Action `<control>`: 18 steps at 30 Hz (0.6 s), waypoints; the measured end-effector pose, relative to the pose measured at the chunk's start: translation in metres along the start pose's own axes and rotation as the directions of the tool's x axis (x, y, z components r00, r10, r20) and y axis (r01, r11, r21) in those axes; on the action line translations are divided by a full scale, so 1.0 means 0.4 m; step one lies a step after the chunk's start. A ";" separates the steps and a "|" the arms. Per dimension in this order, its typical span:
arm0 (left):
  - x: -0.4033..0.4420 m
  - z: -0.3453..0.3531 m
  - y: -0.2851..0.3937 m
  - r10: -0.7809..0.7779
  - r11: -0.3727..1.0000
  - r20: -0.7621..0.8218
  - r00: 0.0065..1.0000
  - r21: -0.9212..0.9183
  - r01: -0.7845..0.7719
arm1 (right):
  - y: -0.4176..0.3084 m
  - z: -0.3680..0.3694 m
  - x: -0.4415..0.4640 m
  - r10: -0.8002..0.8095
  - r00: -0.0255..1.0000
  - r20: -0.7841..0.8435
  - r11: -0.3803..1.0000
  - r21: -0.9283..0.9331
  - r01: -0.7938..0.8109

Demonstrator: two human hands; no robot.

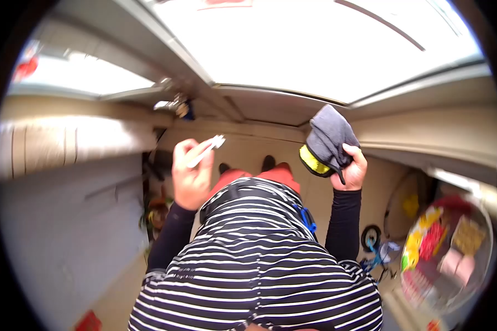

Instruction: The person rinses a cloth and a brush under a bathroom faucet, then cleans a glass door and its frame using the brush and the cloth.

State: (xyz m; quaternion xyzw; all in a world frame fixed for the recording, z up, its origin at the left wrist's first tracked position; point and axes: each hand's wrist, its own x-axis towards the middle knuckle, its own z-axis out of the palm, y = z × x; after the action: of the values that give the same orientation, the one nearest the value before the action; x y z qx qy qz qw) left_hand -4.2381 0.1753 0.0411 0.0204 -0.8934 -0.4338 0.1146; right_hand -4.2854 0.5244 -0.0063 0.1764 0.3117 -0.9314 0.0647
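One grey cloth [330,135] in right hand [352,171] | beige floor [315,193] | bright window [298,49]

At two o'clock, looks like soft, matt fabric in the grey cloth [332,135], with a brighter, rougher-looking face on the yellow patch [313,161]. At ten o'clock, seems smooth and plastic along the white implement [200,156], but too blurred at the tip to tell. At six o'clock, reads as matt, creased cloth in the striped shirt [254,237]; at four, as smooth, dull, stretchy cloth in the black sleeve [343,220]. At eight, shows flat and matt on the grey panel [66,220]. At eleven, resembles smooth metal on the window frame [188,60]. At four, farther out, appears see-through and glossy, like plastic, in the tub [463,298].
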 end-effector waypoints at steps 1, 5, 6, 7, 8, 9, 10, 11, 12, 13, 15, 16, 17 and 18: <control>-0.009 0.005 0.033 -0.011 0.999 -0.051 0.999 -0.036 0.009 | 0.004 0.012 -0.008 0.070 0.997 0.033 0.997 0.016 -0.071; -0.027 -0.025 0.018 0.027 0.987 -0.044 0.999 -0.154 -0.034 | 0.144 0.014 0.013 0.339 0.941 0.014 0.941 -0.003 -0.339; -0.035 -0.027 0.020 0.014 0.980 -0.071 0.997 -0.198 -0.028 | 0.178 0.016 0.017 0.398 0.917 0.026 0.917 0.006 -0.398; -0.046 -0.028 0.025 0.000 0.969 -0.098 0.995 -0.245 -0.024 | 0.213 0.015 0.021 0.453 0.891 0.037 0.891 0.012 -0.454; -0.062 -0.026 0.034 -0.014 0.957 -0.126 0.992 -0.290 -0.024 | 0.239 0.020 0.020 0.500 0.865 0.052 0.865 0.014 -0.501; -0.077 -0.027 0.036 -0.067 0.937 -0.126 0.990 -0.350 0.019 | 0.256 0.048 0.014 0.541 0.835 0.103 0.837 0.024 -0.546; -0.097 -0.032 0.038 -0.120 0.911 -0.124 0.985 -0.408 0.059 | 0.267 0.078 0.002 0.586 0.799 0.134 0.804 0.029 -0.594; -0.116 -0.040 0.038 -0.170 0.880 -0.120 0.978 -0.465 0.096 | 0.277 0.104 -0.013 0.626 0.761 0.167 0.768 0.033 -0.639; -0.139 -0.042 0.020 -0.189 0.857 -0.127 0.974 -0.506 0.101 | 0.292 0.117 -0.025 0.650 0.733 0.198 0.745 0.024 -0.667; -0.161 -0.043 0.008 -0.253 0.774 -0.122 0.960 -0.620 0.125 | 0.306 0.128 -0.039 0.662 0.720 0.208 0.735 0.013 -0.678; -0.198 -0.043 -0.011 -0.356 0.563 -0.081 0.931 -0.814 0.144 | 0.338 0.144 -0.072 0.654 0.720 0.233 0.738 0.016 -0.675; -0.214 -0.046 -0.016 -0.409 0.488 -0.037 0.912 -0.853 0.185 | 0.350 0.145 -0.092 0.626 0.735 0.260 0.759 0.010 -0.651; -0.228 -0.054 -0.030 -0.426 0.391 0.035 0.904 -0.894 0.219 | 0.362 0.147 -0.112 0.620 0.740 0.261 0.766 0.007 -0.643; -0.241 -0.060 -0.048 -0.435 0.284 0.119 0.892 -0.922 0.262 | 0.375 0.147 -0.133 0.611 0.749 0.254 0.773 0.009 -0.634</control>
State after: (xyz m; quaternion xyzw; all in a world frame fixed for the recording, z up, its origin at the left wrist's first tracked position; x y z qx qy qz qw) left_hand -4.1400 0.1580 0.0222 0.1815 -0.4575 -0.8670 0.0775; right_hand -4.2183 0.3699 -0.0265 0.1608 0.1808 -0.8842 0.3997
